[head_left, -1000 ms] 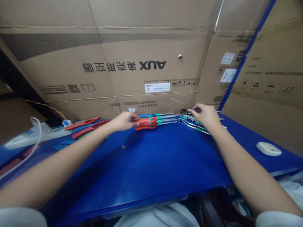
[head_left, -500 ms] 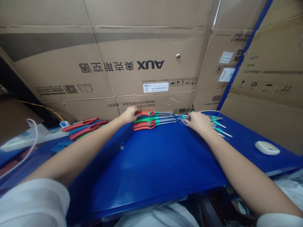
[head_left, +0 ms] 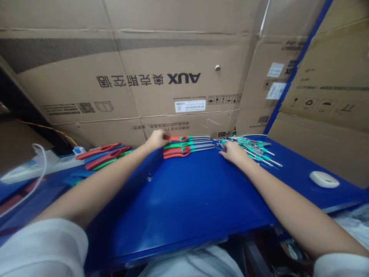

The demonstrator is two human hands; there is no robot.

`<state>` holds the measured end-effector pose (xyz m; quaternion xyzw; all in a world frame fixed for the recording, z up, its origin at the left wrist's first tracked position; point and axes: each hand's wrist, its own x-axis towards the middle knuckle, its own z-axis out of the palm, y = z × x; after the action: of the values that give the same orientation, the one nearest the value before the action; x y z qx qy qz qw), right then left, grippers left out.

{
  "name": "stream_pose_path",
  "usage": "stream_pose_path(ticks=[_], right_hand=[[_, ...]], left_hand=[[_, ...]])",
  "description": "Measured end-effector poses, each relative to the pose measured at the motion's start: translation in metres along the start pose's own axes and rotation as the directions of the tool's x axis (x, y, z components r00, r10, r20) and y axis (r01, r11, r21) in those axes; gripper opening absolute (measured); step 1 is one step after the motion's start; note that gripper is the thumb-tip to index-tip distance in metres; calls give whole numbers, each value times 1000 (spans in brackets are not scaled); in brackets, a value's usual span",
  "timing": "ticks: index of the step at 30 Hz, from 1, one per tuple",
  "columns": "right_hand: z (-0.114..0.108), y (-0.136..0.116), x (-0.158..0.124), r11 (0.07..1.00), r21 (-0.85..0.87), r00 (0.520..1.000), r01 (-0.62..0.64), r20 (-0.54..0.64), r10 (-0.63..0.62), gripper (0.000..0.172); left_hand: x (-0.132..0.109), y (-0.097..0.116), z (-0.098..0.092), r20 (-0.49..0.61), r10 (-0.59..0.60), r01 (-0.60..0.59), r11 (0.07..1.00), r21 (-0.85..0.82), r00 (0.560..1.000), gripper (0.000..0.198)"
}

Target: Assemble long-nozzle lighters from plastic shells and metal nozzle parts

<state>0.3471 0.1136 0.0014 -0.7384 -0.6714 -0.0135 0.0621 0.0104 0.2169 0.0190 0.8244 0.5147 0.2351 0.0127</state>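
Along the far side of the blue table (head_left: 184,200), close by the cardboard wall (head_left: 155,57), broad surface running to the near edge, lighters (head_left: 176,151) lie side by side: orange and green handles, teal collars, silver barrels pointing right. Left hand (head_left: 157,139) curls at the farthest handle, right hand (head_left: 235,152) at the metal rods (head_left: 259,150); whether either grips, I cannot tell.

Lighters (head_left: 176,153) lie side by side at the rear middle of the table (head_left: 184,204), before the cardboard (head_left: 161,57), the left hand (head_left: 157,139) at their left end. Right of them lie heaped rods (head_left: 261,148), the right hand (head_left: 234,153) at the heap's near-left edge. Farther right and nearer sits a dish (head_left: 324,179). Left lie handles (head_left: 108,156), beside the power strip (head_left: 60,165).
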Motion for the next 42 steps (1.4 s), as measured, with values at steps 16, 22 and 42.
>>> stream_pose_path(ticks=[16, 22, 42], right_hand=[[-12, -5, -13, 995, 89, 955, 42, -296, -14, 31], [-11, -13, -18, 985, 139, 921, 98, -387, -37, 31], [6, -19, -16, 964, 118, 894, 238, -414, -170, 32]], left_hand=[[-34, -12, -68, -55, -247, 253, 940, 230, 967, 39], [-81, -72, -128, 24, -577, 476, 696, 538, 817, 44], [-125, -135, -141, 162, -583, 352, 664, 659, 796, 47]])
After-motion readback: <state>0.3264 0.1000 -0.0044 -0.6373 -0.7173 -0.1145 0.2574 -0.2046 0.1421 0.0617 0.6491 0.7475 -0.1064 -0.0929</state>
